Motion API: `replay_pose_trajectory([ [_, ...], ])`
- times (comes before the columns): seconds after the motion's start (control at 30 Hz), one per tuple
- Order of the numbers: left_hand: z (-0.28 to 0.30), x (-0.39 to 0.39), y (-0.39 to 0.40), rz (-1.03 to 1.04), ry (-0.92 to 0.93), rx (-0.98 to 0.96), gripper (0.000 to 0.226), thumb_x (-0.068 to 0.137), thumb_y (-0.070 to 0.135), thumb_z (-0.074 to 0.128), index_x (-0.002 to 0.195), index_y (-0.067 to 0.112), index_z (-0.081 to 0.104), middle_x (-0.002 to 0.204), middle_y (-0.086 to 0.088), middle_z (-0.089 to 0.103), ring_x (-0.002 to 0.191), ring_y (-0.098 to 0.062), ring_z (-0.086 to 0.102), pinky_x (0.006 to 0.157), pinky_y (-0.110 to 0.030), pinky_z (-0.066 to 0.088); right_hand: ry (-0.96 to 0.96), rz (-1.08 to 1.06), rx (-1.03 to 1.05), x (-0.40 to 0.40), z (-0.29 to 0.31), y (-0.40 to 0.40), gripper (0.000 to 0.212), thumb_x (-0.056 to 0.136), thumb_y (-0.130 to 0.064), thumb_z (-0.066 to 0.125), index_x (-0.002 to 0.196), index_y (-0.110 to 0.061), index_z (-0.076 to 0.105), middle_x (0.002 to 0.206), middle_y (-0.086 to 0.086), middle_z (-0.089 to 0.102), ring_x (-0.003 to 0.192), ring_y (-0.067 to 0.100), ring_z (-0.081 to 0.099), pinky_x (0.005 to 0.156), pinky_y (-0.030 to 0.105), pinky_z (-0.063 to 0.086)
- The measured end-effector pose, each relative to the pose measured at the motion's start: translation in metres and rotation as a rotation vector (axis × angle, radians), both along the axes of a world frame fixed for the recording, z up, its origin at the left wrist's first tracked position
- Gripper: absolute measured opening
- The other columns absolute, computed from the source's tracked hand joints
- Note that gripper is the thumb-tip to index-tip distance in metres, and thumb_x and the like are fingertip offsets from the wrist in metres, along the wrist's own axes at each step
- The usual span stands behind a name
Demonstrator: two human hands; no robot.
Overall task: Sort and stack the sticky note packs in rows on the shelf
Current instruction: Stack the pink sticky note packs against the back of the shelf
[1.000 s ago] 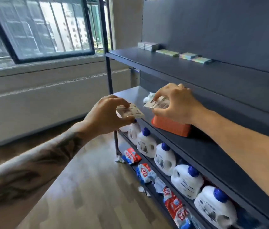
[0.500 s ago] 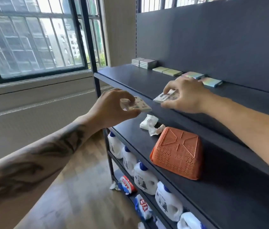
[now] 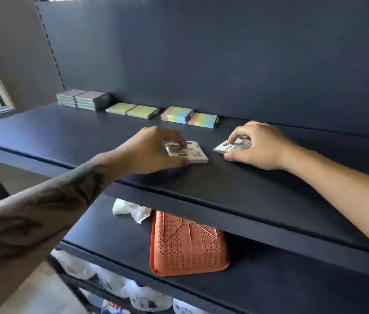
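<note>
Gripping one white sticky note pack (image 3: pixel 187 151) with curled fingers, left hand (image 3: pixel 154 150) sets it on upper shelf (image 3: pixel 66 134), in front of rainbow packs (image 3: pixel 189 117). Right hand (image 3: pixel 259 147) pinches second white pack (image 3: pixel 230 146) just beside the first.

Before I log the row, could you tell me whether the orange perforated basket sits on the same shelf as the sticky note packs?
No, the orange perforated basket lies upside down on the shelf below the pastel sticky note packs.
</note>
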State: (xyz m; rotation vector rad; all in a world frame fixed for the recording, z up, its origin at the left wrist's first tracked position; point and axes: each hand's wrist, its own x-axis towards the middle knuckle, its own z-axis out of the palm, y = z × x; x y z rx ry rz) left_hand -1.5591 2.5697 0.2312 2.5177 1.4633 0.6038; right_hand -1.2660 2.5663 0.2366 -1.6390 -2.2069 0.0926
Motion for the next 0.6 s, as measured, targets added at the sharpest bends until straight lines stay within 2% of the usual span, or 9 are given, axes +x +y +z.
replay_pose_trajectory([
  [0.13, 0.004, -0.003, 0.047, -0.193, 0.053, -0.094, 0.047, 0.075, 0.06, 0.078, 0.118, 0.045, 0.066, 0.116, 0.019, 0.068, 0.108, -0.01, 0.063, 0.098, -0.037, 0.052, 0.069, -0.097, -0.042, 0.003, -0.006, 0.002, 0.053, 0.063, -0.081, 0.062, 0.102, -0.046, 0.067, 0.109, -0.021, 0.057, 0.111, 0.013, 0.056, 0.101, 0.043, 0.046],
  [0.27, 0.011, -0.01, 0.082, -0.383, 0.066, -0.119, 0.05, 0.079, 0.052, 0.083, 0.125, 0.038, 0.067, 0.12, 0.02, 0.064, 0.11, -0.005, 0.058, 0.099, -0.03, 0.048, 0.109, -0.153, 0.024, -0.012, -0.008, 0.001, 0.044, 0.07, -0.08, 0.061, 0.098, -0.048, 0.067, 0.129, -0.023, 0.053, 0.129, 0.009, 0.046, 0.115, 0.05, 0.032],
  [0.33, 0.015, -0.013, 0.097, -0.444, 0.098, -0.12, 0.056, 0.078, 0.054, 0.083, 0.128, 0.036, 0.066, 0.123, 0.018, 0.062, 0.109, -0.004, 0.057, 0.096, -0.026, 0.047, 0.119, -0.163, 0.091, -0.027, -0.003, 0.007, 0.047, 0.07, -0.079, 0.06, 0.099, -0.042, 0.07, 0.131, -0.02, 0.055, 0.129, 0.007, 0.046, 0.114, 0.05, 0.033],
  [0.47, 0.008, -0.02, 0.117, -0.514, 0.063, -0.101, 0.059, 0.073, 0.063, 0.077, 0.125, 0.037, 0.069, 0.12, 0.024, 0.062, 0.109, 0.003, 0.057, 0.094, -0.021, 0.047, 0.209, -0.094, 0.074, -0.061, 0.007, 0.029, 0.028, 0.08, -0.057, 0.075, 0.098, -0.036, 0.073, 0.117, -0.02, 0.065, 0.117, 0.002, 0.057, 0.105, 0.038, 0.045],
  [0.53, 0.002, -0.025, 0.122, -0.544, -0.056, -0.119, 0.046, 0.078, 0.058, 0.073, 0.119, 0.036, 0.073, 0.113, 0.025, 0.068, 0.107, 0.003, 0.06, 0.091, -0.019, 0.048, 0.316, -0.077, 0.037, -0.073, 0.007, 0.037, 0.026, 0.08, -0.055, 0.071, 0.098, -0.036, 0.073, 0.109, -0.022, 0.068, 0.112, 0.0, 0.06, 0.091, 0.033, 0.049],
  [0.6, 0.0, -0.025, 0.124, -0.549, -0.217, -0.181, 0.036, 0.087, 0.055, 0.064, 0.103, 0.026, 0.078, 0.095, 0.018, 0.073, 0.09, -0.006, 0.066, 0.081, -0.025, 0.05, 0.46, -0.038, 0.002, -0.08, 0.004, 0.037, 0.031, 0.081, -0.056, 0.068, 0.101, -0.033, 0.073, 0.106, -0.021, 0.07, 0.109, 0.001, 0.062, 0.08, 0.027, 0.045],
])
